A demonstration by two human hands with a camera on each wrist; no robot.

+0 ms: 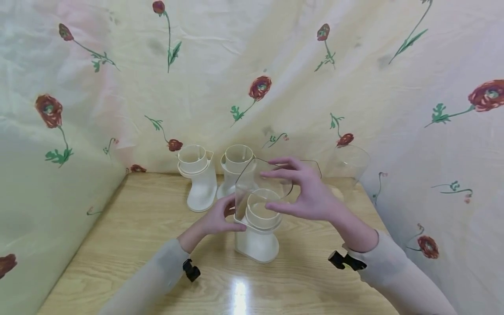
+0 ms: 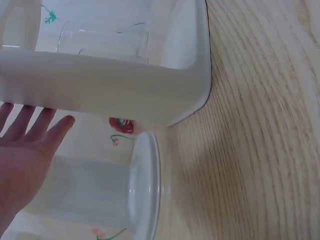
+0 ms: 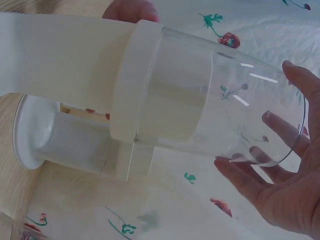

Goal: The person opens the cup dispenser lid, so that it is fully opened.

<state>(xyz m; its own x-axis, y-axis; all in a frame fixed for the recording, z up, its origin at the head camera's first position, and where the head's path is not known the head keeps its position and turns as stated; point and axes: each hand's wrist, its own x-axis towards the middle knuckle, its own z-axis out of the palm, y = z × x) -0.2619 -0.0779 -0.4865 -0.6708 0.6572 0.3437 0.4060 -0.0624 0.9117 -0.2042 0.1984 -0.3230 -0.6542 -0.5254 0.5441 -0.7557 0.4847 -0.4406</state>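
A white plastic base (image 1: 257, 245) with a round collar and a wide foot stands upright on the table. On its collar sits a clear container (image 1: 245, 183), open end up, around the cream inner ring (image 3: 180, 90). My left hand (image 1: 218, 216) holds the base just under the collar at its left side, thumb on the near side and fingers behind. With spread fingers, my right hand (image 1: 309, 188) spans the clear container near its upper rim. In the right wrist view the thumb lies on one side and the fingers on the other.
Two similar white bases, one at the back left (image 1: 201, 188) and one beside it (image 1: 226, 186), stand near the flowered cloth (image 1: 212, 87). Another clear container (image 1: 354, 162) is at the back right. The cloth walls in the wooden table (image 1: 145, 218).
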